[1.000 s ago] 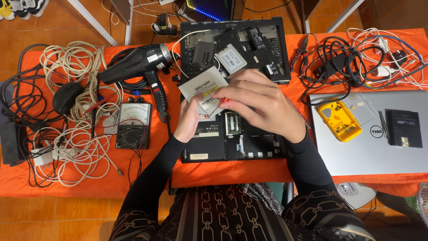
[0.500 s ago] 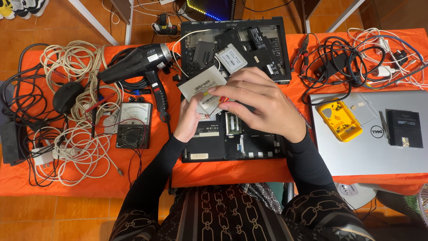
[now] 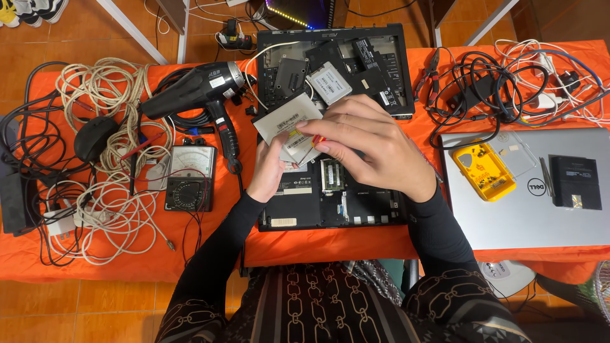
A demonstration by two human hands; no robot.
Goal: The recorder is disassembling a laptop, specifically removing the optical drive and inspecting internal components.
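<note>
Drive in your hands: the grey flat drive (image 3: 284, 121), over the middle of the orange table (image 3: 318, 244), bears a white rectangular label with small dark print.
Loose drive: a second drive (image 3: 329, 83) near the far edge shows a white label.
Open laptop base: a white sticker (image 3: 283, 222) at its near left corner.
Meter: the dial face (image 3: 193, 162) towards the left edge is pale, framed in black.
Yellow case: the small case (image 3: 486, 171) lies on the silver laptop (image 3: 527, 216) at the right edge.

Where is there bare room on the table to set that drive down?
Bare orange cloth runs along the near edge below the open laptop, and the closed silver laptop has free lid below the yellow case. The cable piles at left and upper right are crowded.
</note>
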